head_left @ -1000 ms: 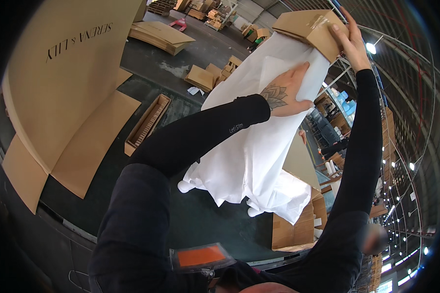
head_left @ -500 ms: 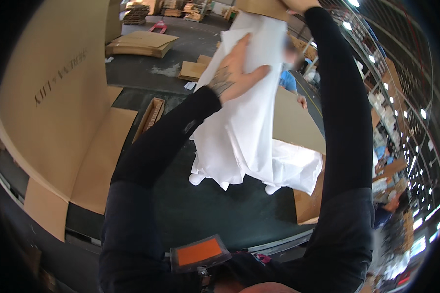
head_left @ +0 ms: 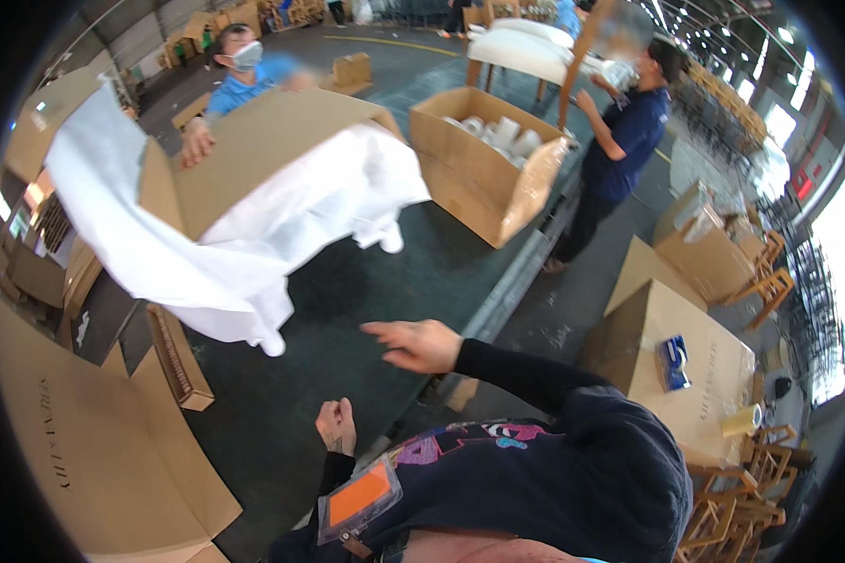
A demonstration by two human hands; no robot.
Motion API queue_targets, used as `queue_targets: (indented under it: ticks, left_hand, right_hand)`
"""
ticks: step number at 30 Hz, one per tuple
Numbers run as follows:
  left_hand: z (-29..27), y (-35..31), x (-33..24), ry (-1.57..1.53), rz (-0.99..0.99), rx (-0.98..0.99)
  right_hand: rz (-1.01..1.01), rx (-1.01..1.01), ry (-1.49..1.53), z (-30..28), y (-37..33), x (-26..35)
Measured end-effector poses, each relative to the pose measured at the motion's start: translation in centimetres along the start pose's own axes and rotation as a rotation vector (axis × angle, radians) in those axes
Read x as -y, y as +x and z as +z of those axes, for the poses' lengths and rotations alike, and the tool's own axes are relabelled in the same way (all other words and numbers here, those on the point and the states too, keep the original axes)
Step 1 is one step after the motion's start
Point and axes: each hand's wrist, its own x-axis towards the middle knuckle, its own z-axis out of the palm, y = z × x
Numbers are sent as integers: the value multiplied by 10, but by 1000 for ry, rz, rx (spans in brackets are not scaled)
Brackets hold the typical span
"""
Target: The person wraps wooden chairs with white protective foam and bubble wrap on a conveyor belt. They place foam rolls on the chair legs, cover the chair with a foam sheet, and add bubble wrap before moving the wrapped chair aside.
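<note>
White-wrapped piece with knobbed ends point(head_left: 338, 188) is sitting on the dark green, flat counter point(head_left: 338, 300), ahead of the person's hands and apart from both. Closest in, a clear plastic badge holder with an orange card point(head_left: 359, 497) is hanging at the person's chest. Just beyond it, the left hand point(head_left: 336, 427) is curling loosely near the counter's edge; whether its fingers are meeting the palm, I cannot tell. Farther forward, the right hand point(head_left: 421, 346) is reaching left over the counter, its index finger stretching out and its other fingers bending.

To the left, a large tan cardboard carton with open flaps point(head_left: 84, 432) is leaning in, and a long, narrow brown cardboard box point(head_left: 180, 361) is lying between it and the white-wrapped piece. To the right, a blue tape dispenser point(head_left: 673, 363) is resting on a big, closed-looking tan carton point(head_left: 629, 347).

Across the counter, a folded tan cardboard sheet point(head_left: 272, 141) is lying against the white wrapping, and a co-worker in a light blue shirt and white mask point(head_left: 235, 94) is touching it with one hand. An open brown cardboard box point(head_left: 455, 192) is holding white rolls point(head_left: 504, 134). Beyond, a co-worker in a dark blue shirt point(head_left: 626, 136) is standing beside a white-upholstered, wooden-legged chair point(head_left: 516, 49).
</note>
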Motion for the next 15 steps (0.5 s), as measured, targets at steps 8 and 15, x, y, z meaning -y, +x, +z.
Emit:
queue_targets:
  ticks: [8, 15]
  left_hand:
    - [158, 0, -76, 14, 89, 412]
    - [323, 94, -256, -73, 638, 337]
  right_hand:
    - [1356, -154, -78, -72, -441, -15]
    - [1486, -576, -145, -59, -530, 36]
